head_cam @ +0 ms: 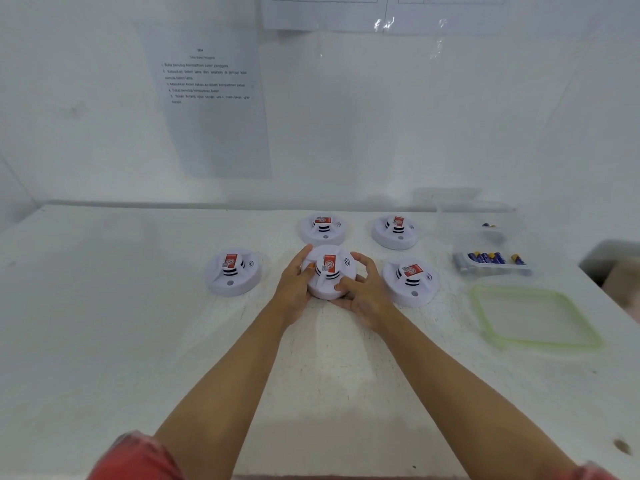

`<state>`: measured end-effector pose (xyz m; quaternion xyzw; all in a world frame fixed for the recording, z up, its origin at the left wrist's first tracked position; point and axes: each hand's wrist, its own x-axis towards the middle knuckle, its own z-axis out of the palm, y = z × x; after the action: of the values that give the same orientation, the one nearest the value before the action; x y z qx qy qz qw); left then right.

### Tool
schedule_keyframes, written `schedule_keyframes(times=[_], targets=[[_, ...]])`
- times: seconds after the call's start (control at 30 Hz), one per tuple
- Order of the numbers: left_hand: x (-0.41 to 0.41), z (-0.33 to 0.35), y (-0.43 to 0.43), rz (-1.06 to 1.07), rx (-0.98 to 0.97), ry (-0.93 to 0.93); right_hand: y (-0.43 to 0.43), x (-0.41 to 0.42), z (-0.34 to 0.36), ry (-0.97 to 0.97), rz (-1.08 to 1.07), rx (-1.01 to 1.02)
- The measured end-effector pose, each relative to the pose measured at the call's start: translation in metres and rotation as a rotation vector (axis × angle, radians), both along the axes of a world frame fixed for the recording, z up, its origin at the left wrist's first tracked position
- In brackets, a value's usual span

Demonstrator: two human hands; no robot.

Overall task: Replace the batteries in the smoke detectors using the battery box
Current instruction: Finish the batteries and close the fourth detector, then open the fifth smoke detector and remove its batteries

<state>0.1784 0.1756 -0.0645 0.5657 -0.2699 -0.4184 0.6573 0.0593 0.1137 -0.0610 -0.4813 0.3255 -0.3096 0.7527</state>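
Head view: both hands, left [294, 289] and right [363, 292], have fingers [360, 259] curled round the middle detector [329, 271], just above the table [138, 323]. Battery box [491, 261] sits well apart, right. Twisting unevenly could make it slip and knock the near detector [410, 280].
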Motion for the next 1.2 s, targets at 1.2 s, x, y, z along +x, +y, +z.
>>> schedule_keyframes(times=[1.2], targets=[[0.014, 0.012, -0.004, 0.359, 0.300, -0.468, 0.018, 0.030, 0.035, 0.537, -0.187, -0.636]])
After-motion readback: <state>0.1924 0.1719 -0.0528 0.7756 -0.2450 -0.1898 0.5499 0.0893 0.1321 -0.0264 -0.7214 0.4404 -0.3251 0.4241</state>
